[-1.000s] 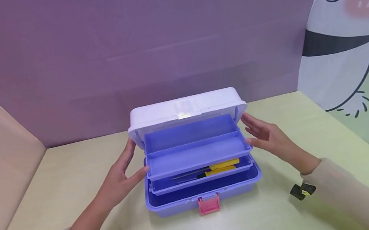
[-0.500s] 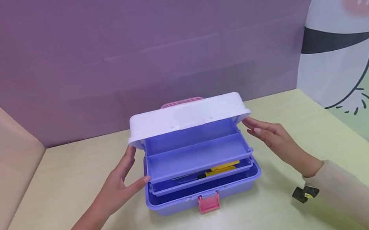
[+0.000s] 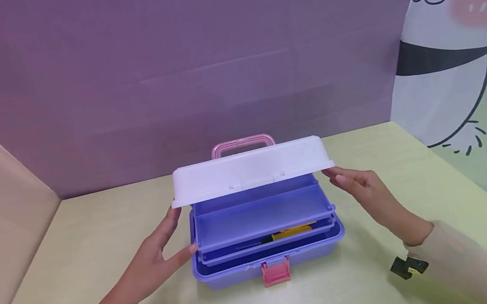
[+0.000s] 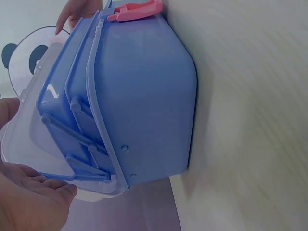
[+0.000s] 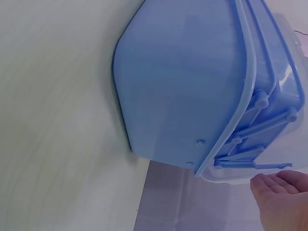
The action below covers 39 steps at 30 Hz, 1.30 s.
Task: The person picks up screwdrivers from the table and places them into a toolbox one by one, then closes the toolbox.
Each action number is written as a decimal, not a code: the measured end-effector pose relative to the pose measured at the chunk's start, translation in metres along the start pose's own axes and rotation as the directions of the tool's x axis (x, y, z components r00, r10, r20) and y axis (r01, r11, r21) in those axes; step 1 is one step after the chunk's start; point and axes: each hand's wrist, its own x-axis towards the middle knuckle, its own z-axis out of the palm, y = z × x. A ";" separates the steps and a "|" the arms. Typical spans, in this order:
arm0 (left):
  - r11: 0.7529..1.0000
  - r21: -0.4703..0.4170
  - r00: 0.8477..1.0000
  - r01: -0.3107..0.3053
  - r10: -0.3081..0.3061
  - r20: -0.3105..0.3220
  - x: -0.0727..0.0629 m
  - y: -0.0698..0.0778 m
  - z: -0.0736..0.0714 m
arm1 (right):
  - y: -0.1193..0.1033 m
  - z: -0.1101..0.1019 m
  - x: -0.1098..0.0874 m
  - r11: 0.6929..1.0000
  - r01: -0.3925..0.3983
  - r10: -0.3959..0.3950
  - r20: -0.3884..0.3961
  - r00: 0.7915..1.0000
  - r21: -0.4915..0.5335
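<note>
A purple toolbox (image 3: 225, 280) stands on the table with its white lid (image 3: 246, 172) partly lowered over the stepped trays. My left hand (image 3: 152, 265) is at the box's left side, its extended fingers against the lid's edge and its thumb near the upper tray (image 3: 263, 217). At the right end of the lid, my right hand (image 3: 368, 194) touches the edge with extended fingers. Screwdrivers with yellow handles (image 3: 291, 232) lie in the lower tray, partly hidden by the upper one. Both wrist views show the hinged tray arms (image 4: 70, 131) on the box's sides.
The pink latch (image 3: 276, 272) hangs unfastened at the box's front. Behind the lid rises a pink carrying handle (image 3: 242, 143). A purple backdrop (image 3: 229, 54) borders the light table (image 3: 109, 235) at the back, with a panda-printed panel (image 3: 461, 93) on the right.
The lid has tipped forward and down with both hands at its ends, bringing the pink handle into view. The trays have sunk slightly, covering more of the screwdrivers.
</note>
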 end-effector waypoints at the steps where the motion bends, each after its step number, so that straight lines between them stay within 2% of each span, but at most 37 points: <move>1: 1.000 -0.005 1.000 -0.005 0.005 -0.002 -0.001 0.000 0.001 | -0.001 0.000 -0.001 1.000 -0.004 0.004 -0.004 1.000 -0.012; 6: 0.999 -0.012 0.999 -0.031 0.030 -0.027 -0.008 0.001 0.005 | -0.006 0.001 -0.007 0.993 -0.075 0.074 -0.013 0.997 -0.095; 10: 1.000 0.003 0.999 -0.021 0.022 -0.040 -0.016 0.002 0.009 | -0.010 0.003 -0.013 0.983 -0.126 0.126 -0.012 0.992 -0.136; 14: 1.000 0.017 0.998 0.008 -0.007 -0.062 -0.022 0.005 0.012 | -0.011 0.006 -0.017 0.985 -0.119 0.120 0.002 0.993 -0.128; 20: 0.996 -0.024 0.990 0.085 -0.087 -0.109 -0.031 0.013 0.019 | -0.011 0.008 -0.021 0.986 -0.120 0.124 0.028 0.992 -0.112; 26: 0.994 -0.027 0.986 0.106 -0.108 -0.127 -0.032 0.015 0.022 | -0.010 0.009 -0.025 0.982 -0.139 0.140 0.005 0.990 -0.131; 31: 0.991 -0.060 0.984 0.118 -0.125 -0.126 -0.033 0.018 0.022 | -0.010 0.010 -0.028 0.986 -0.142 0.142 -0.002 0.990 -0.085; 39: 0.990 -0.001 0.977 0.138 -0.136 -0.167 -0.032 0.021 0.018 | -0.014 0.013 -0.032 0.982 -0.158 0.157 -0.023 0.987 -0.100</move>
